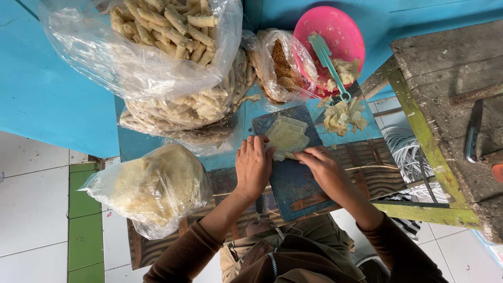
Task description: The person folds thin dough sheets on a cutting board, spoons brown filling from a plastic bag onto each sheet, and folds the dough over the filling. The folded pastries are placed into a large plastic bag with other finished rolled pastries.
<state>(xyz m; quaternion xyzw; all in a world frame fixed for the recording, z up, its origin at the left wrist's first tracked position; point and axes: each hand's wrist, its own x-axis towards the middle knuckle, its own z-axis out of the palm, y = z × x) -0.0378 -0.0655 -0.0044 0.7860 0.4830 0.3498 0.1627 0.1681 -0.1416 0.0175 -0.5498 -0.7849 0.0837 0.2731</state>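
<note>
Underneath, blue cutting board (293,181) over turquoise table (47,94), white-tiled floor (31,209).

blue table (47,94): bags (157,57), pink bowl (335,31), perhaps dough scraps (343,115).

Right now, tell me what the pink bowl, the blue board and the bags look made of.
Pink bowl: plastic, likely; smooth, evenly coloured, slightly glossy.
Blue board: probably painted wood; the blue is worn and scuffed, showing brown patches.
Bags: thin clear plastic film, crinkled and shiny, contents visible through it.
</note>
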